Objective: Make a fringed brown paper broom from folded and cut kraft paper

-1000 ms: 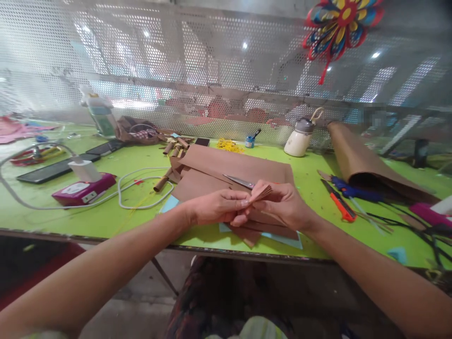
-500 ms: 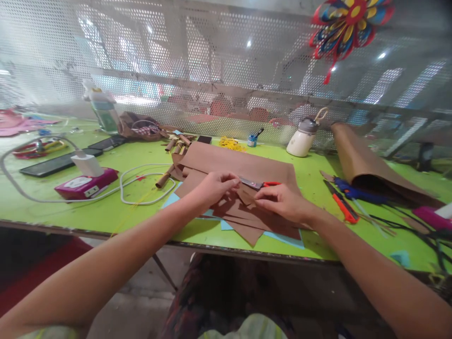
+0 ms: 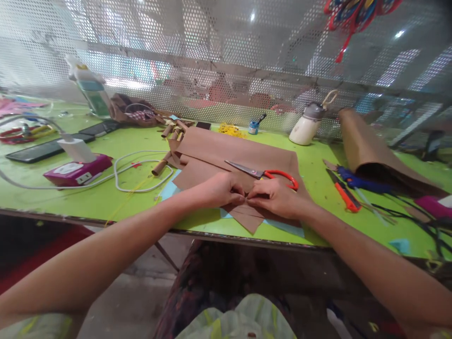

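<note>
1. The fingers [image 3: 237,197] of the left hand [image 3: 219,189] are pressing together at their tips, pinching the brown paper piece [image 3: 247,220] where it is lying on the desk [image 3: 134,202].
2. The fingers [image 3: 253,200] of the right hand [image 3: 275,197] are meeting them tip to tip, pinching the same spot; both hands are resting low on the paper.
3. The brown paper piece is lying at the near edge of the desk, on top of light blue paper [image 3: 168,192] and just in front of larger brown sheets [image 3: 226,150].
4. Red-handled scissors [image 3: 263,173] are lying on those sheets, just behind the right hand.
5. Farther right, an orange utility knife [image 3: 344,195] and a rolled brown sheet [image 3: 367,150] are sitting apart from the hands.
6. To the left, a white cable [image 3: 141,188] is looping toward a pink box [image 3: 77,172].
</note>
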Action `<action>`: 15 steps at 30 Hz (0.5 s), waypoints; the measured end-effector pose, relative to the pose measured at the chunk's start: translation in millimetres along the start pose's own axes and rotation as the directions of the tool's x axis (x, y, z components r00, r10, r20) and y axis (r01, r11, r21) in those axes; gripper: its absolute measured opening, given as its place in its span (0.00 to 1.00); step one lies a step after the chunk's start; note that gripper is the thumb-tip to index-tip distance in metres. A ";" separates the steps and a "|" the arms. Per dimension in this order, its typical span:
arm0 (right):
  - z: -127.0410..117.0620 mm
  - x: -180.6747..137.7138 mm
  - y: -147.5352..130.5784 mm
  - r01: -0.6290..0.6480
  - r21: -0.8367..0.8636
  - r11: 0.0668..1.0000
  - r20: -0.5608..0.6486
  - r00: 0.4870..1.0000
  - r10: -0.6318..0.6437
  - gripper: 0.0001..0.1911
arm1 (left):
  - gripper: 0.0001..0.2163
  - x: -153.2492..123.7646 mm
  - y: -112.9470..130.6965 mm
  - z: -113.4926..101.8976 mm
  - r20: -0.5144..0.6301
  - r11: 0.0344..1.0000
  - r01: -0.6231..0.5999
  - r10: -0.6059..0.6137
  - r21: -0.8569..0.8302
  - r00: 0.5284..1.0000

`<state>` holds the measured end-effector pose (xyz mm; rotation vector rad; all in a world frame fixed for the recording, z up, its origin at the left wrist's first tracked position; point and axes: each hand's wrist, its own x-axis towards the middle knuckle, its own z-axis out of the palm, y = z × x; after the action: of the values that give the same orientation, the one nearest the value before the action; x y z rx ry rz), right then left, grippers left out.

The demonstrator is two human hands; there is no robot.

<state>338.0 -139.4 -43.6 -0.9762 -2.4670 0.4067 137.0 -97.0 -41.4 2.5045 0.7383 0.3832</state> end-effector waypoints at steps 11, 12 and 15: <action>-8.0 -2.5 -1.5 0.057 -0.103 0.993 0.015 0.998 -0.056 0.06 | 0.07 -2.6 11.1 1.1 -0.040 0.980 -0.061 0.070 0.191 0.997; -8.8 -2.8 -1.6 0.058 -0.112 0.992 0.020 0.998 -0.056 0.06 | 0.07 -2.9 11.2 1.5 -0.038 0.976 -0.081 0.091 0.204 0.995; -9.3 -3.4 -1.1 0.072 -0.142 0.987 0.026 0.997 -0.069 0.06 | 0.07 -2.7 11.2 2.7 -0.028 0.963 -0.138 0.148 0.230 0.989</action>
<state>344.3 -141.6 -36.2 -0.9416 -2.5703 0.2212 140.6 -107.7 -38.1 2.7844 0.6522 0.4284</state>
